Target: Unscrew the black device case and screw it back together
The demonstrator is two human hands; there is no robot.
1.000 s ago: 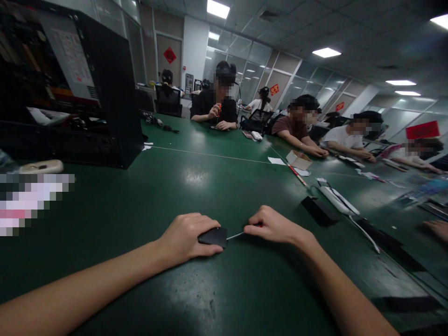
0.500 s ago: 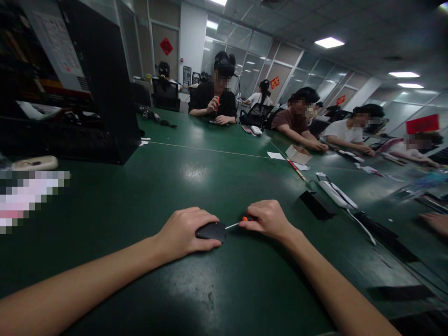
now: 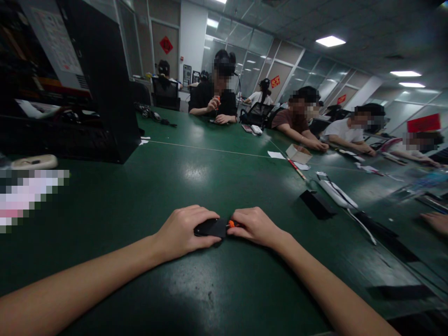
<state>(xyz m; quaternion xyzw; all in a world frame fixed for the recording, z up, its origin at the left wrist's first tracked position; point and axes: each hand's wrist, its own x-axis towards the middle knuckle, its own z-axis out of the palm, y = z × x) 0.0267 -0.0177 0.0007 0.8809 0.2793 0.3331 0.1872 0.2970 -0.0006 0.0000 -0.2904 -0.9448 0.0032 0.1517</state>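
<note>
A small black box-like case is gripped by my left hand, fingers along its far side and thumb along the near side. My right hand is closed round an orange and black screwdriver. Only a short bit of its metal shaft shows, pointing left at the right end of the case. Whether the tip is inside the case is hidden. Both hands are close together, low over the green table.
A large open black computer case stands at the left. On the right lie a black block, a white power strip with cables, and an open cardboard box. Several people sit round the table; one opposite holds an orange tool.
My right hand has moved left with the screwdriver, up close to the case, and less of the shaft shows. My left hand has tilted the case slightly.
</note>
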